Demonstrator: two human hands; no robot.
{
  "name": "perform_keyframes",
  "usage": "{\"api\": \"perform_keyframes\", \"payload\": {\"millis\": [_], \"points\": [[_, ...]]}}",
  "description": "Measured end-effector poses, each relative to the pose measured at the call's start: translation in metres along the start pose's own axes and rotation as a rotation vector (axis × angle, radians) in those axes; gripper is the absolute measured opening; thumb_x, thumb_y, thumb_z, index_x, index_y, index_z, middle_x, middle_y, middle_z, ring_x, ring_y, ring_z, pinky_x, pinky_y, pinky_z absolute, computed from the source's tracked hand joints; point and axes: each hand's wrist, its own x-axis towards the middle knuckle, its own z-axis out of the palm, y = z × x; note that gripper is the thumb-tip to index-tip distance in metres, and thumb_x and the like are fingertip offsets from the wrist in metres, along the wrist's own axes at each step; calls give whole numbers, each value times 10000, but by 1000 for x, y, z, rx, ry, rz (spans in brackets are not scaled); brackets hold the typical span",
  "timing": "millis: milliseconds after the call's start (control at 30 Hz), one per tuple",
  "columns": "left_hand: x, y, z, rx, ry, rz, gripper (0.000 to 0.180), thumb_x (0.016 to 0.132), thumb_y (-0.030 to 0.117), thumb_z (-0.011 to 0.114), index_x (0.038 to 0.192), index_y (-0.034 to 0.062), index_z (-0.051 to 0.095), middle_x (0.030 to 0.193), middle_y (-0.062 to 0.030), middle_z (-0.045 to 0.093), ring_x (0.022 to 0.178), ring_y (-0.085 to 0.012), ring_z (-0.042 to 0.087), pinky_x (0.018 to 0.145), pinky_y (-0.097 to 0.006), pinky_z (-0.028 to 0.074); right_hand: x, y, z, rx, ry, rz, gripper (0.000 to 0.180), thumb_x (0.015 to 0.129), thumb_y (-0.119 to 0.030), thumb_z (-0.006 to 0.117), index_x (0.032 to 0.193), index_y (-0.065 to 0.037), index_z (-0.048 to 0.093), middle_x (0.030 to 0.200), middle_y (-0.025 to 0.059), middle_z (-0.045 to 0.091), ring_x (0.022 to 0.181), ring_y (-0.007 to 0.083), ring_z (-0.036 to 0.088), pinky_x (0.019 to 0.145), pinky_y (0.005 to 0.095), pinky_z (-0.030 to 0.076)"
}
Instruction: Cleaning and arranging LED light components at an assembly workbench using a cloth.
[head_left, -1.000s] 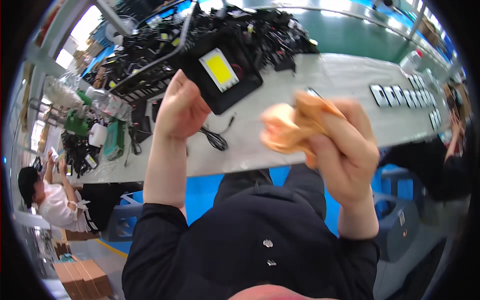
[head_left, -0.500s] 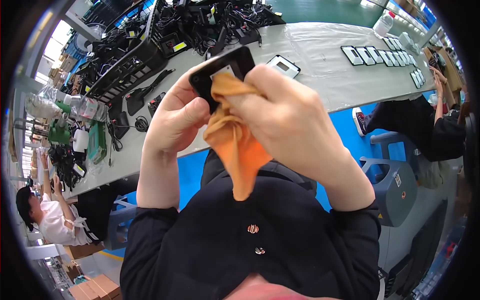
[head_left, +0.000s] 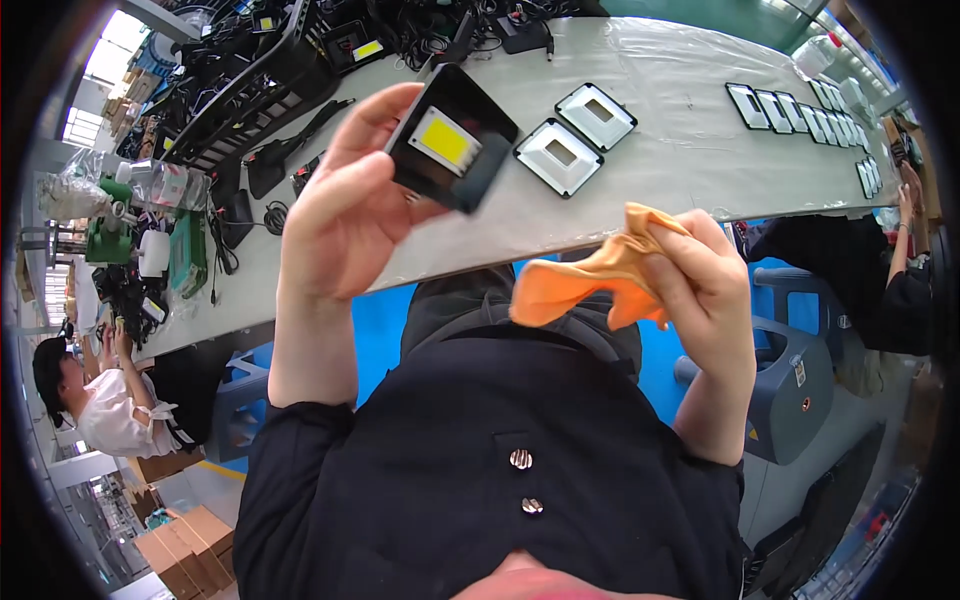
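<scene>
My left hand grips a black square LED floodlight by its edge, thumb on the near side. The lamp's dark face is tilted up toward me, with a yellow LED panel set in it. Lower and to the right, my right hand pinches an orange cloth, which hangs out to the left, apart from the lamp. Just right of the lamp, two white reflector frames with black rims, a near one and a farther one, lie on the covered table.
A black crate heaped with cabled lamps stands at the far left. Several more reflector frames lie in rows at the right, near a clear bottle. Co-workers sit at left and right; a grey chair stands beside me.
My right hand has drawn the cloth off the lamp's face, down and to the right. The lamp has turned, baring its yellow panel. A second reflector frame has come into view.
</scene>
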Motion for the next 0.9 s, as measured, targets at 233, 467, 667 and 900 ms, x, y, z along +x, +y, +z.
{"api": "perform_keyframes", "payload": {"millis": [233, 467, 667, 900], "points": [[49, -58, -7, 1531, 175, 523, 519, 720, 44, 695, 1208, 61, 522, 1163, -141, 507, 1077, -281, 537, 859, -325, 477, 13, 47, 0, -79, -70, 404, 234, 883, -147, 561, 1039, 5, 646, 866, 163, 573, 759, 295, 577, 702, 358, 459], [65, -76, -10, 843, 196, 266, 562, 780, 40, 651, 1296, 57, 430, 1242, -86, 458, 1080, -198, 509, 916, -352, 445, 38, 57, 21, -98, -126, 355, 210, 887, -115, 578, 1035, 23, 636, 832, 119, 537, 757, 218, 552, 691, 310, 442], [29, -24, 8, 111, 39, 255, 732, 802, 104, 532, 1443, 7, 193, 1399, -169, 358, 1293, -331, 418, 1039, -487, 394, 49, 1, 12, 122, 53, 46, 334, 839, 96, 543, 1155, 20, 620, 912, 114, 542, 670, 192, 617, 594, 266, 519], [3, -19, 8, -78, -33, 242, 788, 754, 103, 513, 1468, 113, 179, 1438, -198, 328, 1311, -375, 388, 1033, -506, 392, 81, -38, 41, 65, -36, -174, 366, 805, 60, 599, 1169, 22, 608, 912, 134, 533, 773, 235, 571, 650, 293, 476]]}}
